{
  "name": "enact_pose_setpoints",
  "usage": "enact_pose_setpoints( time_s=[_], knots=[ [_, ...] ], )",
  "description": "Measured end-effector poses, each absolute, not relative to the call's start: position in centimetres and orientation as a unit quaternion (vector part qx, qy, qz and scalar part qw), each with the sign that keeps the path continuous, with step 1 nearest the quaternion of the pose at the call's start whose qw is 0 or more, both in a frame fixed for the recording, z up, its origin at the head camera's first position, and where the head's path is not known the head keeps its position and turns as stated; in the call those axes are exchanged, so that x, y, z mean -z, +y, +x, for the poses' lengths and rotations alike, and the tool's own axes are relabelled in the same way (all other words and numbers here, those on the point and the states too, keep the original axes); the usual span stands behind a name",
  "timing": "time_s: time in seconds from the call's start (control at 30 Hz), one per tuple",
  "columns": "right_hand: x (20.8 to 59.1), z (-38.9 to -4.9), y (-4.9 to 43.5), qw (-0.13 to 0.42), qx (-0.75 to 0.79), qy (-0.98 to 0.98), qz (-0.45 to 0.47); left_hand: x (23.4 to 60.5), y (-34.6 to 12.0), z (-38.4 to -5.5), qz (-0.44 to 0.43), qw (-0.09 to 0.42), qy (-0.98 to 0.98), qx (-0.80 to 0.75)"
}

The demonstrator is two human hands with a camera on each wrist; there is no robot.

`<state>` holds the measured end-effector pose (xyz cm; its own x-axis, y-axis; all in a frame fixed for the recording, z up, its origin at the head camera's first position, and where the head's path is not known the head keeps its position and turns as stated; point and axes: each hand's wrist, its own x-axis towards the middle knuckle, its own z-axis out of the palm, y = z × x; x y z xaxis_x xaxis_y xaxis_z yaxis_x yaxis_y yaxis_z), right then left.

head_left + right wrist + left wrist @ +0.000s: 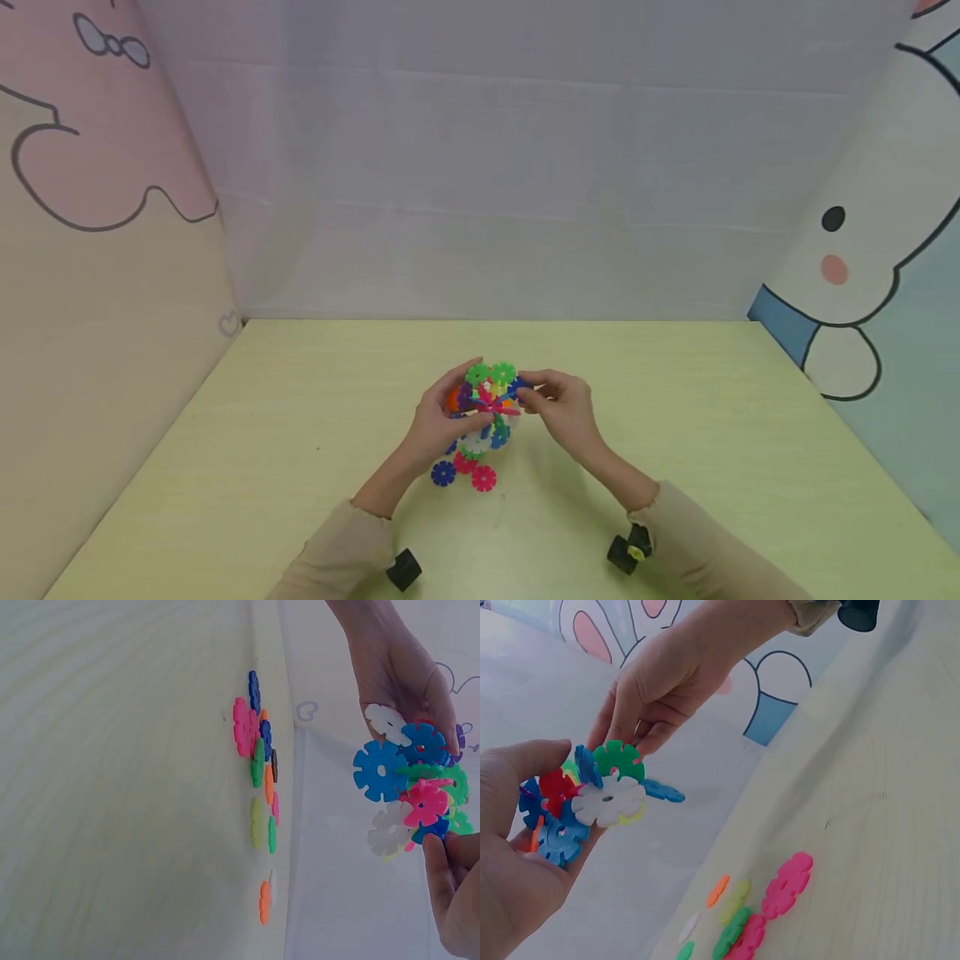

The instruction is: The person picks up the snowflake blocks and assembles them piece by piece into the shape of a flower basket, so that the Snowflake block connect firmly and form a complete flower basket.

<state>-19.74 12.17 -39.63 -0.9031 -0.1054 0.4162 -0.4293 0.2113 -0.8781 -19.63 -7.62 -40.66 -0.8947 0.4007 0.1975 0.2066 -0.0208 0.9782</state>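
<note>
A cluster of interlocking plastic snowflake discs (491, 407) in many colours is held up above the table. My left hand (437, 429) grips it from the left, thumb at the front and fingers behind. At its right side, my right hand (564, 410) pinches a dark blue disc (429, 831) between thumb and fingertips; this disc touches the cluster. The left wrist view shows a white disc (609, 799) facing the camera, with blue, red and green discs around it. In that view, the right hand's fingertips are partly hidden behind the cluster.
Loose discs lie on the pale wooden table (675, 467) below the hands, among them a blue disc (443, 473) and a pink disc (483, 478). Orange, green and yellow ones show in the right wrist view. A white cloth wall (495, 192) stands behind.
</note>
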Motion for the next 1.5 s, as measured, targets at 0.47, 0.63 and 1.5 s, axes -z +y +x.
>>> enact_pose_setpoints(
  time_s=[0.47,0.63,1.5],
  knots=[
    [39.5,-21.3,12.9,0.023,-0.557,-0.785,0.271,40.9,-10.0,-20.3,0.277,0.177,0.707,-0.626],
    [39.9,-22.4,12.9,0.012,-0.542,-0.794,0.275,41.3,-10.7,-20.5,0.236,0.154,0.717,-0.638],
    [42.6,-25.7,13.6,-0.057,-0.418,-0.887,0.188,40.5,-11.9,-20.5,0.165,0.133,0.704,-0.677]
  ],
)
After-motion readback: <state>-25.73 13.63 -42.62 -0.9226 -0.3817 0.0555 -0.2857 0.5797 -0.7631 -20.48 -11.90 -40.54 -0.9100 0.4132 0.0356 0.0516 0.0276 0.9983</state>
